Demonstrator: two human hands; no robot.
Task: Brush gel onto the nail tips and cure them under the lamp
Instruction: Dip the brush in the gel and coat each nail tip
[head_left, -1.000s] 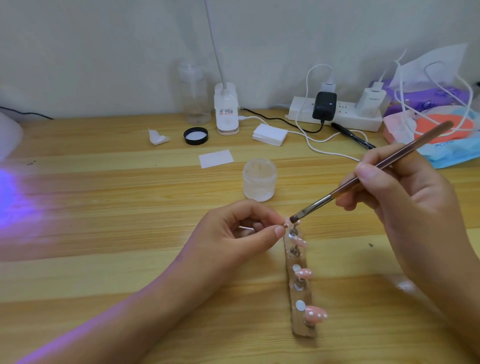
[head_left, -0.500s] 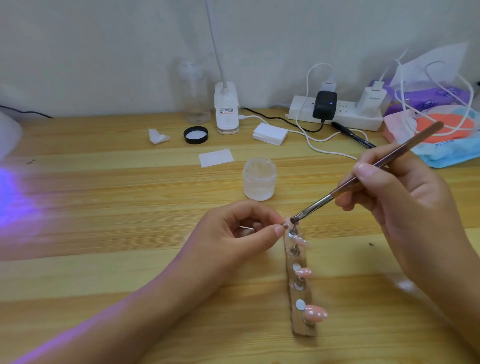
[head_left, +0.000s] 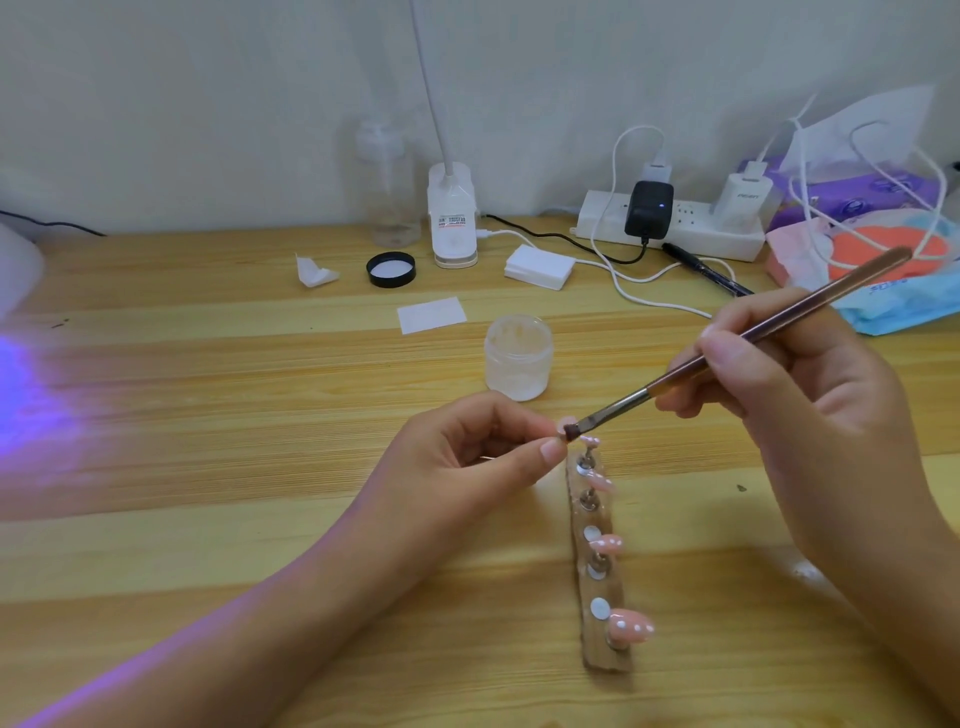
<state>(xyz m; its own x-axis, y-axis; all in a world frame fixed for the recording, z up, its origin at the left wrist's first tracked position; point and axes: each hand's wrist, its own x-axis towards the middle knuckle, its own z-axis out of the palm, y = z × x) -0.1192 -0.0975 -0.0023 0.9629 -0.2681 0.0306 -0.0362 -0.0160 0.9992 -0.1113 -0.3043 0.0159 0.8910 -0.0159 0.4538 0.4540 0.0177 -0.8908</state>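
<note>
My left hand (head_left: 467, 462) pinches a small pink nail tip (head_left: 565, 425) between thumb and forefinger. My right hand (head_left: 789, 395) holds a thin brown brush (head_left: 753, 338) like a pen, and its dark bristles touch that tip. Just below stands a wooden holder strip (head_left: 602, 654) with several pink nail tips on metal pegs, such as a dotted one (head_left: 631, 629) at the near end. An open jar of clear gel (head_left: 518, 357) sits behind the hands. Purple light from the curing lamp (head_left: 15, 275) spills over the desk at the far left.
Along the back wall are a clear pump bottle (head_left: 387, 192), a white lamp base (head_left: 452, 221), a black lid (head_left: 391, 269), a pad stack (head_left: 539, 267), a power strip (head_left: 670, 223) with chargers and cables, a pen (head_left: 706, 270) and tissue packs (head_left: 883, 228).
The brush tip has slid slightly left across the pinched nail tip. My left hand has stayed in place.
</note>
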